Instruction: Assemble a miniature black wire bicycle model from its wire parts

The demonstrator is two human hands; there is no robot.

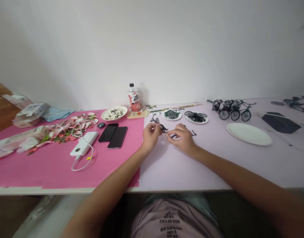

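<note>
Near the middle of the table, my left hand pinches a small dark bicycle part, its fingers closed. My right hand meets the part from the right with thumb and forefinger pressed together. More thin dark pieces lie behind and beside my right hand. Beyond the hands, one white plate holds green parts, and another holds black parts with wheels. Assembled toy bicycles stand in a row farther right.
Stacked white plates and a dark box are right. Left are phones, a power bank with cable, pink petals, and a plate of small pieces. A bottle stands by the wall.
</note>
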